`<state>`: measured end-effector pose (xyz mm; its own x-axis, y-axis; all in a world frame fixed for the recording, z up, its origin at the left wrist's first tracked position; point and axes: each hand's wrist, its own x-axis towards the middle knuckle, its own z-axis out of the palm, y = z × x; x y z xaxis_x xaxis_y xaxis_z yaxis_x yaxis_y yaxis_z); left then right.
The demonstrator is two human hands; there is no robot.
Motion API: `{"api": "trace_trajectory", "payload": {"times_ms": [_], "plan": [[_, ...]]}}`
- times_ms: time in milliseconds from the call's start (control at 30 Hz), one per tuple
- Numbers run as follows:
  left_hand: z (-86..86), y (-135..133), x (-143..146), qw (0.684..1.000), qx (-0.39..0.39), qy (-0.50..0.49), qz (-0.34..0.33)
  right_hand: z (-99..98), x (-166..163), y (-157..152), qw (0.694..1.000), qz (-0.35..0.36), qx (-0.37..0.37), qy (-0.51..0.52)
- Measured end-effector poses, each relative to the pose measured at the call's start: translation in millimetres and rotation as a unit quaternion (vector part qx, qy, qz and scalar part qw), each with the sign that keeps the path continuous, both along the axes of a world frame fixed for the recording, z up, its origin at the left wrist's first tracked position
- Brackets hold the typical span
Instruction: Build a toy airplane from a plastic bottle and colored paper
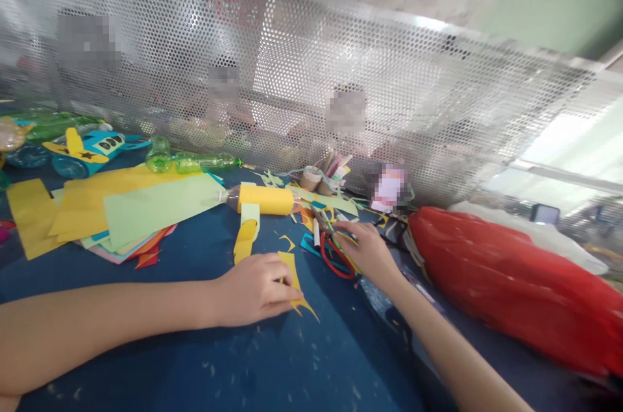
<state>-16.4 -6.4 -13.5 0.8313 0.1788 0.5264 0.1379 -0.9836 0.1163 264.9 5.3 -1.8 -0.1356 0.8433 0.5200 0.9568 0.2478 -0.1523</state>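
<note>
My left hand (256, 289) rests on the blue table (302, 360) with its fingers closed on a yellow paper cutout (294, 279). My right hand (367, 250) reaches forward and lies over red-handled scissors (335, 263) amid paper scraps; its fingers curl down on them. A plastic bottle wrapped in yellow paper (263, 199) lies just beyond both hands, with a yellow and green paper strip (246, 233) hanging from it.
Sheets of green and yellow paper (146, 207) lie stacked at the left. A blue and yellow bottle aeroplane (90, 149) and green bottles (195, 162) sit behind them. A red plastic bag (506, 282) fills the right. A perforated metal screen (311, 87) stands at the back, with people behind it.
</note>
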Motion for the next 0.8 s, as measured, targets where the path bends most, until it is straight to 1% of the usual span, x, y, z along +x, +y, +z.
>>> {"api": "trace_trajectory", "payload": {"times_ms": [100, 133, 200, 267, 367, 400, 433, 567, 667, 733, 800], "plan": [[-3.9, -7, 2, 0.999, -0.027, 0.031, -0.017, -3.4, -21, -6, 0.995, 0.075, -0.032, -0.063], [-4.4, -9, 2, 0.999, -0.038, 0.033, -0.019, -4.7, -28, -8, 0.993, 0.081, -0.036, -0.084], [-3.8, -13, 2, 0.997, -0.065, 0.021, -0.023, -7.3, -39, -11, 0.990, 0.073, -0.037, -0.112], [-1.3, -14, 0, 0.995, -0.095, -0.001, -0.031, -9.7, -45, -13, 0.989, 0.078, -0.039, -0.118], [3.4, -13, -3, 0.991, -0.126, -0.021, -0.035, -12.0, -47, -14, 0.986, 0.128, -0.055, -0.094], [4.5, -12, -3, 0.990, -0.134, -0.022, -0.032, -12.6, -47, -14, 0.985, 0.136, -0.058, -0.085], [5.4, -11, -3, 0.989, -0.142, -0.022, -0.026, -13.1, -47, -14, 0.986, 0.133, -0.058, -0.081], [6.2, -9, -1, 0.985, -0.168, -0.023, -0.003, -16.8, -46, -12, 0.992, 0.078, -0.037, -0.096], [6.4, -9, -1, 0.982, -0.184, -0.029, 0.018, -20.9, -45, -10, 0.991, 0.078, -0.029, -0.105], [6.9, -8, -1, 0.978, -0.199, -0.040, 0.038, -22.2, -45, -10, 0.992, 0.072, -0.011, -0.101], [7.5, -7, -1, 0.972, -0.217, -0.058, 0.067, -20.6, -45, -10, 0.995, 0.044, 0.021, -0.088]]}}
